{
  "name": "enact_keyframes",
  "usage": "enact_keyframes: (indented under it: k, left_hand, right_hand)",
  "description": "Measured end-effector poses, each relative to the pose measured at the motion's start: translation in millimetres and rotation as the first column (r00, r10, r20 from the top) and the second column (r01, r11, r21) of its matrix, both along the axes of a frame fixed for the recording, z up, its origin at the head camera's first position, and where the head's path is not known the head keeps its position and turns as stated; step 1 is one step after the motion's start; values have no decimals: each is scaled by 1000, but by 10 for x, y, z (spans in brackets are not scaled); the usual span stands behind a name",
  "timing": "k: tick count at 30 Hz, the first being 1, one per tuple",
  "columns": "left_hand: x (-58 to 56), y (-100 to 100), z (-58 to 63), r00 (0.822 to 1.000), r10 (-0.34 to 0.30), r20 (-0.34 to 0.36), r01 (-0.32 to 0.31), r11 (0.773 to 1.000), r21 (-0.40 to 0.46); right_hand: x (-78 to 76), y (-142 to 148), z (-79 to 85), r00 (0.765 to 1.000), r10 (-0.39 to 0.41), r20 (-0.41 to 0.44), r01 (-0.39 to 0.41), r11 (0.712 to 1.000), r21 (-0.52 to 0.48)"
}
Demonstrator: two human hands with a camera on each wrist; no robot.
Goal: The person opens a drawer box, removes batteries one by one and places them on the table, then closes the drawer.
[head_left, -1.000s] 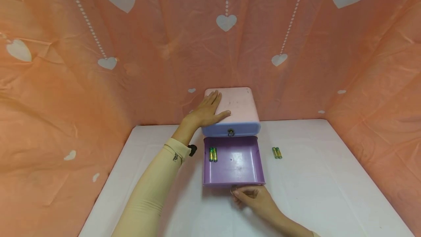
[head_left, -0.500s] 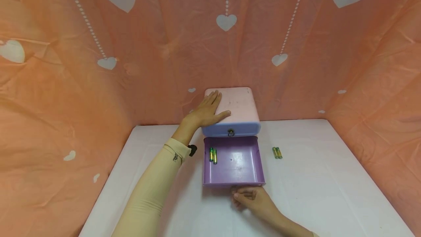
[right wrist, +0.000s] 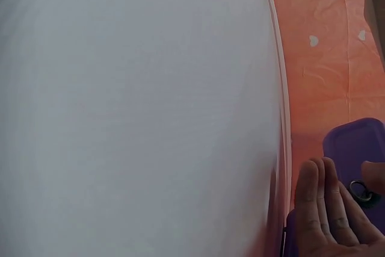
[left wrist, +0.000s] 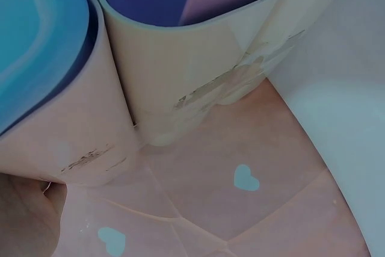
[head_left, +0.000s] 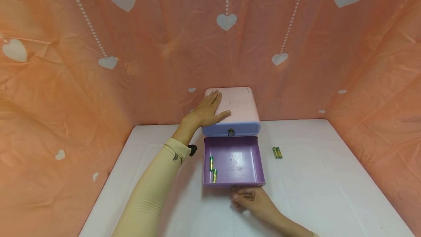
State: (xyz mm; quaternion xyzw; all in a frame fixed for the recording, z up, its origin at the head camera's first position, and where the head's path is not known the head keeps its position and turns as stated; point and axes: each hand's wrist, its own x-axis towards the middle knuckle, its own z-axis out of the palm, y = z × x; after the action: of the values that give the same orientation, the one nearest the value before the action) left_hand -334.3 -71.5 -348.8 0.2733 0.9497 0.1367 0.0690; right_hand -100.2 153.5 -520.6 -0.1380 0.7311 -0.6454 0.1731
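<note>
My left hand (head_left: pixel 208 112) lies flat on the pink top of a small drawer cabinet (head_left: pixel 238 101), fingers spread. Below the closed blue drawer (head_left: pixel 215 130) with its ring pull (head_left: pixel 231 132), a purple drawer (head_left: pixel 243 167) is pulled far out. Two green-and-gold batteries (head_left: pixel 211 163) lie inside along its left side, one farther forward than the other. My right hand (head_left: pixel 251 200) is at the drawer's front. In the right wrist view its fingers are extended and its thumb stands apart, with the metal ring (right wrist: pixel 361 191) showing between them.
Two more batteries (head_left: pixel 277 153) lie side by side on the white table (head_left: pixel 312 171), right of the cabinet. An orange cloth (head_left: pixel 184 46) with white hearts hangs behind and at both sides. The left wrist view shows scuffed cabinet sides (left wrist: pixel 180 88).
The two batteries inside the drawer have slid toward its front, one farther than the other. My right fingers have loosened around the ring. My left hand and the drawer have stayed put.
</note>
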Motion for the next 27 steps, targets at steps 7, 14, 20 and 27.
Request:
enact_keyframes:
  k: [7,14,20,27]
  left_hand:
    - [76,-4,42,1000,-9,-8,9,1000,27]
    - [88,-4,51,1000,-1,1,1,999,41]
    - [77,-6,47,1000,-2,2,2,999,39]
    - [70,-6,48,1000,-4,-3,4,999,33]
  right_hand:
    - [15,3,52,1000,30,3,-30,999,12]
    - [34,-13,125,998,61,-29,-60,998,29]
    - [62,-35,216,995,66,-79,-62,997,49]
    - [78,-60,356,970,93,-226,-68,991,118]
